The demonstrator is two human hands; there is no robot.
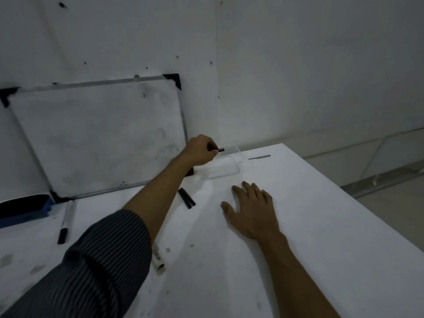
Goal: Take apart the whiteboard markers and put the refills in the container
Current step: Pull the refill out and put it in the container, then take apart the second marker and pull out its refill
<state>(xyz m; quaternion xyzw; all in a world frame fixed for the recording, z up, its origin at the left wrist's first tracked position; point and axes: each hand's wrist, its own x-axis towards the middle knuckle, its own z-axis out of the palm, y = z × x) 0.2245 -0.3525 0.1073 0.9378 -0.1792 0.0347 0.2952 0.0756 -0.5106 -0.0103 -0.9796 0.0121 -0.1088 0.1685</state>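
Nearest, our striped sleeve (91, 260) is reaching far: our left hand (199, 150) is pinching a black refill (219, 150) above the clear container (226, 168). Right hand (251, 210) is lying flat, empty. Next, we judge, lower and release.

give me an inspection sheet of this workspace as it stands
surface: white table, smudged with dark marks near the front
job's things: clear container at the far edge, contents not clear; black refill held over it; two black pieces lying together mid-table; capped marker at left; open white barrel by the sleeve
clutter: blue eraser at left; grey flat tool beyond the container
grippers: left hand fingers pinched on the refill; right hand flat on the table, empty
cables: nothing seen
surroundings: whiteboard leaning on the white wall
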